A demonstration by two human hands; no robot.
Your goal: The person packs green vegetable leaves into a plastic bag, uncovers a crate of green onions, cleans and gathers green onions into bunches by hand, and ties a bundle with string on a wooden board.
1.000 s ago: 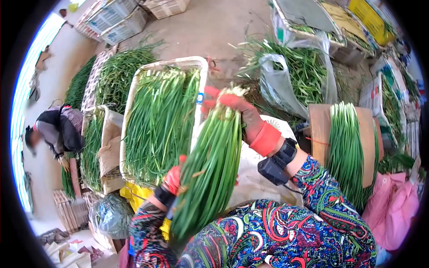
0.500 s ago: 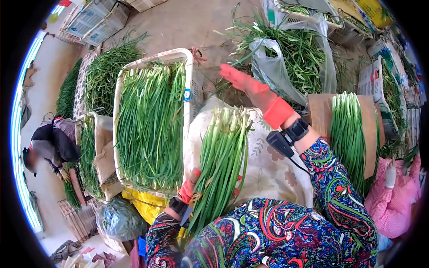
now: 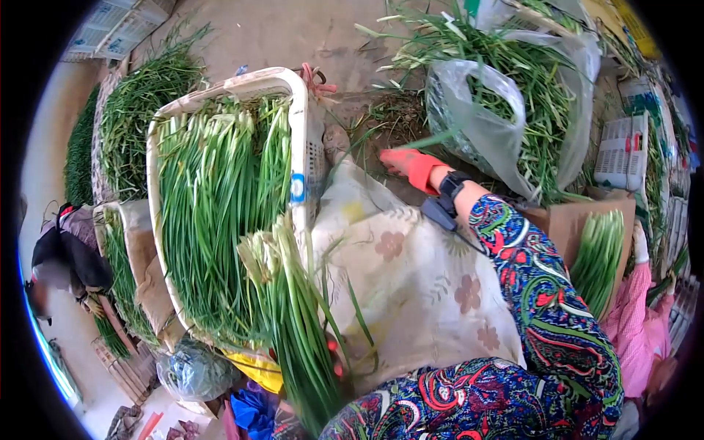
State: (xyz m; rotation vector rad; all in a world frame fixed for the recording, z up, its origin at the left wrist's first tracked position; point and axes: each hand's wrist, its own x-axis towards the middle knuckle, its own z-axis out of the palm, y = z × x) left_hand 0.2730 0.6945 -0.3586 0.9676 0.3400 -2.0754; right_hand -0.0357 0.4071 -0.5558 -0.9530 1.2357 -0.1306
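Note:
A bunch of garlic chives, pale ends up and green leaves down, is held close to my body at the right edge of the chive-filled crate. My left hand, in a red glove, is wrapped round it from behind; only a few fingertips show. Several loose leaves hang off the bunch's right side. My right hand, also red-gloved, reaches out low beside the clear plastic bag of loose chives. A green leaf lies near it, and its fingers are too unclear to read. A patterned cloth covers my lap.
The white crate of neatly laid chives stands left. At right, a cardboard box has another bunch against it. A person in pink sleeves sits at far right; another person bends at far left.
My left hand has shifted left with the bunch, toward the crate. My right hand, earlier raised with fingers outstretched, has dropped down beside the plastic bag. The view has shifted as well.

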